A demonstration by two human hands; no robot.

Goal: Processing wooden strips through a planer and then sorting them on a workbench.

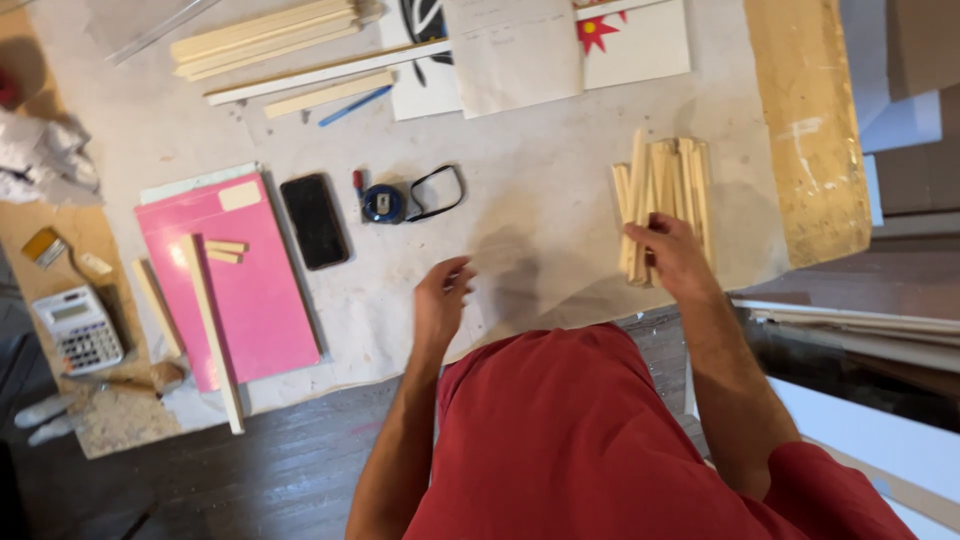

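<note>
Right hand (672, 252) grip closed on wooden sticks (665, 195), right on tabletop (540, 200); fingertips hidden. Left hand (440, 300) loosely open, blurred, holding nothing. Pink folder (255, 290) with cream label far left; starred card top, cut off.

sticks (665, 195) pale wood | board (250, 280) pink | phone (314, 220) blk | shirt (560, 440) red

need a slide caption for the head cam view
Right hand grips a bundle of wooden sticks on the paper-covered table; left hand hovers open nearby.
</note>
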